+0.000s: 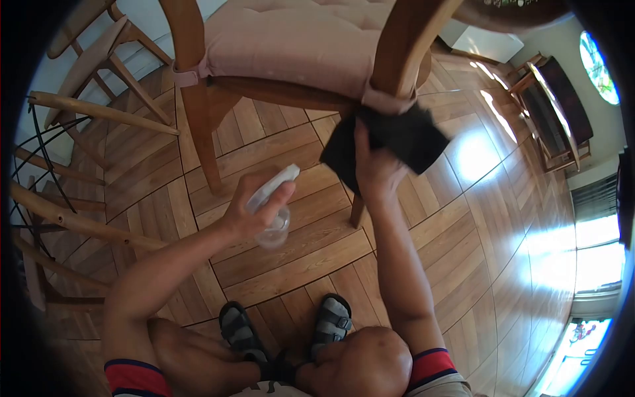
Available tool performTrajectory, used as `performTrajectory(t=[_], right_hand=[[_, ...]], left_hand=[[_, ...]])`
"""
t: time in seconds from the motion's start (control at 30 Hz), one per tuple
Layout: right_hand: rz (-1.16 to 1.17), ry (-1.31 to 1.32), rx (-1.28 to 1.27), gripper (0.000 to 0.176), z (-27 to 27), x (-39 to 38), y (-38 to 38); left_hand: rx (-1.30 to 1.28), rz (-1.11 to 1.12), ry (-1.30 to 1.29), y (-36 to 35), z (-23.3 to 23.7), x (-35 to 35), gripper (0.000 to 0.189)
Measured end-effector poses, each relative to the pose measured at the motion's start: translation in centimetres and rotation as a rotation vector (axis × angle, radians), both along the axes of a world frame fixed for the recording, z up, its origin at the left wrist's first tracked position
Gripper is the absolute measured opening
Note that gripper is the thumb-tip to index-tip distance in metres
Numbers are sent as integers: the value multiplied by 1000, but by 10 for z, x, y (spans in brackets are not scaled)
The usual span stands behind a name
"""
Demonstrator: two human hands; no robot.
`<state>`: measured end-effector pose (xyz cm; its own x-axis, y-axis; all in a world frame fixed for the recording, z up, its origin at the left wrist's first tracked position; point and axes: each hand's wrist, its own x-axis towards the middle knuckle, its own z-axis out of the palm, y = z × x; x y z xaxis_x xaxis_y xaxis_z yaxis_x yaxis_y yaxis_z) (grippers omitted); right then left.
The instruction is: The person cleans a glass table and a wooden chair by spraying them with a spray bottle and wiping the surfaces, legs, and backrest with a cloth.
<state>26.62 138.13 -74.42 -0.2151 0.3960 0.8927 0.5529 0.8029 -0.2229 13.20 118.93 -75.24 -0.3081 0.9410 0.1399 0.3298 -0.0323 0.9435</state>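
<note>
A clear spray bottle [274, 228] with a white nozzle is gripped in my left hand [254, 205], a little in front of the wooden chair. My right hand [380, 169] holds a black cloth [417, 135] up against the chair's right leg [397, 59], just under the strap of the cushion. The cloth hides part of that leg, and its edges are slightly blurred. On the chair seat lies a pink tufted cushion [291, 43], tied to both uprights by pink straps. The left chair leg [198, 126] stands beyond my left hand.
Other wooden chairs [99, 231] crowd the left side, one with black cords. Tiled wood-pattern flooring [304, 245] spreads beneath. My sandalled feet [331, 321] rest below the chair. A dark wooden cabinet [552, 112] stands at the far right, near bright windows [598, 251].
</note>
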Motion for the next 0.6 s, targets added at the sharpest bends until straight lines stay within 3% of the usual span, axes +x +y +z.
performTrajectory(t=[0.03, 0.1, 0.13, 0.2, 0.23, 0.27, 0.33, 0.53, 0.6], right_hand=[[8, 2, 15, 35, -6, 2, -4], [58, 49, -284, 46, -30, 16, -25], [77, 49, -269, 46, -49, 20, -32], [-76, 175, -818, 39, -69, 22, -43], [-71, 172, -819, 39, -66, 21, -40], [-55, 149, -652, 38, -63, 20, -33], [-26, 36, -402, 34, -18, 14, -27], [155, 55, -328, 26, -15, 11, -4], [409, -118, -486, 37, -82, 54, 26]], left_hand=[[41, 28, -8, -6, -2, 0, 35], [55, 9, -19, -19, -7, 1, 35], [55, -19, -31, -24, -10, 0, 35], [62, -42, 2, -32, -12, 1, 35], [51, -89, 34, -35, -11, 2, 36], [-81, -167, 32, -41, -10, -1, 35], [-105, -175, 31, -45, -4, 3, 35], [-52, -152, -1, -40, -10, 10, 36], [39, -108, 15, -41, -11, 11, 37]])
